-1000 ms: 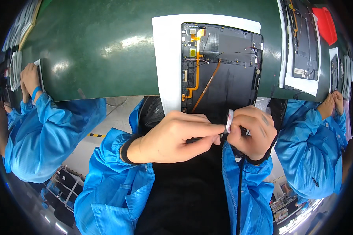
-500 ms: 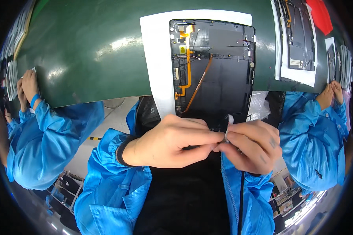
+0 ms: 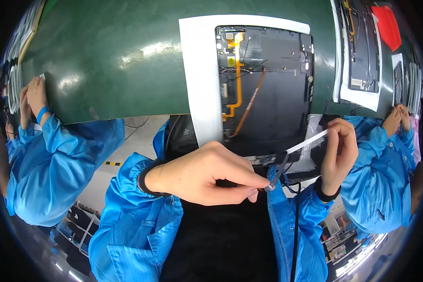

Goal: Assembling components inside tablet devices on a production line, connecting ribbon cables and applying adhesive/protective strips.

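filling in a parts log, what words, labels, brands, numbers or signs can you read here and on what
No text is legible.
Yellow label on the black panel: too small to read.
Orange-brown strip on that panel: pale markings, too small to read.
White strip in the right hand: no print discernible.

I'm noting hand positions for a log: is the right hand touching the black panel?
No, the right hand holds the end of a white strip, out to the right of the black panel and apart from it.
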Available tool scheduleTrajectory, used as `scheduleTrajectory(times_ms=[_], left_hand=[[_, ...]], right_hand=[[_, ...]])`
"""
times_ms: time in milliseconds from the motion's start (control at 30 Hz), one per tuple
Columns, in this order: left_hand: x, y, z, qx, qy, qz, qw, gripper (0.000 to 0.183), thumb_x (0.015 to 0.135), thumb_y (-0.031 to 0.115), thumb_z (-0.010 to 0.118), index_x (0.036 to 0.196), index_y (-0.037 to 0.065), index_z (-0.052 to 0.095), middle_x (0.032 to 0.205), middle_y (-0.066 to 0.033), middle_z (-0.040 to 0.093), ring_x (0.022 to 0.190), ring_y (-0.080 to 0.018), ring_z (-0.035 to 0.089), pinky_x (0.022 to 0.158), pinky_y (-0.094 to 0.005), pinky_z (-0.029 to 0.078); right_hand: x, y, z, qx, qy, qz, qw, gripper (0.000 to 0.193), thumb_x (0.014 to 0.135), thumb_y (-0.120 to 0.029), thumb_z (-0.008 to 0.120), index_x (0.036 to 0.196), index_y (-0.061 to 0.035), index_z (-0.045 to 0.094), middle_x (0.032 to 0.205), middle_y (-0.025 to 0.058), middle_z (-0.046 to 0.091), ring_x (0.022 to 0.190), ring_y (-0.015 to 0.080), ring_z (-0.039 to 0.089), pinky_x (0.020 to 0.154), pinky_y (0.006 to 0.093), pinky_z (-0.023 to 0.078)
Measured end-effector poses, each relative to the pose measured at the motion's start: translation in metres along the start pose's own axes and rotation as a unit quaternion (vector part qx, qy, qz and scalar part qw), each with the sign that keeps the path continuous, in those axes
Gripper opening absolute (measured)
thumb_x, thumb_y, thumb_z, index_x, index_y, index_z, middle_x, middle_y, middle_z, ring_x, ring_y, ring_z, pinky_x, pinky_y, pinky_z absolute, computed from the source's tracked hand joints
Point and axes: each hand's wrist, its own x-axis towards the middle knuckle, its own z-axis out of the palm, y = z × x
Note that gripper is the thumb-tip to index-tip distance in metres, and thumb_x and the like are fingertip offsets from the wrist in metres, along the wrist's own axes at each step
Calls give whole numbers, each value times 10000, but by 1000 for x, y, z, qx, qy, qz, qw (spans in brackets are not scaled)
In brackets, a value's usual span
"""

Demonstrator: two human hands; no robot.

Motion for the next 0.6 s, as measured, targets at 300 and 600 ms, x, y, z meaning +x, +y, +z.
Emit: scheduleTrajectory(times_ms=[300,600], left_hand=[[7,0,-2,38,-25,-3,999,297,934,-71,690,1227,-92,735,940,-176,790,777,-250,759,667,-315,574],[20,16,6,80,-17,-7,997,248,915,-115,698,1160,-133,732,931,-179,780,785,-295,747,682,-346,587]], right_hand=[[-21,77,-21,-128,43,169,976,154,969,-102,719,1053,27,704,1019,135,732,728,148,648,626,295,492],[18,-39,11,159,-154,-382,897,276,796,-147,776,1051,-42,793,1006,115,751,654,174,707,524,269,582]])
